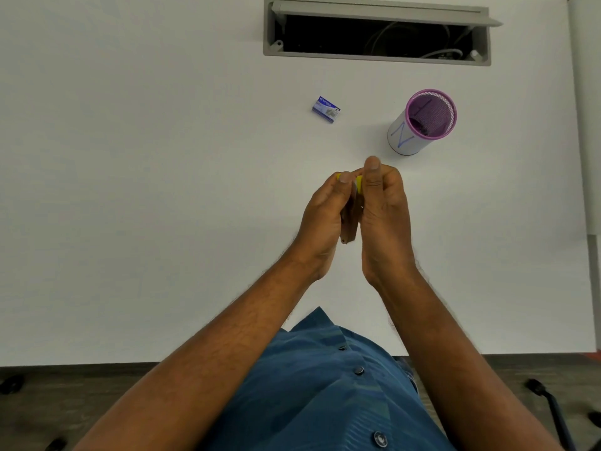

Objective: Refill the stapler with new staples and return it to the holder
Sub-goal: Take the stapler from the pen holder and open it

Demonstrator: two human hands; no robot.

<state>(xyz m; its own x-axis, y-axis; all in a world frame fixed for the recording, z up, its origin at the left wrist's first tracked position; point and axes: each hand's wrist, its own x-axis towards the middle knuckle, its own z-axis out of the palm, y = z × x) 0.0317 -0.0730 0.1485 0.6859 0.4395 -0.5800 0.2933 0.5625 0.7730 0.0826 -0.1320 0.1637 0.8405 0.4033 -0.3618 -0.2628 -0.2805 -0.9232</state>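
Observation:
Both hands hold a small stapler (353, 206) above the middle of the white desk (130, 190). Its yellow end shows at the top and a metal part runs down between the palms. My left hand (322, 219) grips its left side and my right hand (383, 216) closes on its right side, thumb pointing up. Most of the stapler is hidden by the fingers. A small blue staple box (326, 109) lies on the desk beyond the hands. The holder, a purple mesh cup (422, 125) wrapped in white paper, stands upright at the back right.
An open grey cable hatch (377, 30) with wires inside is set into the desk's far side. The desk's near edge runs just before my blue shirt (325, 385). A chair base (549, 405) shows on the dark floor at lower right.

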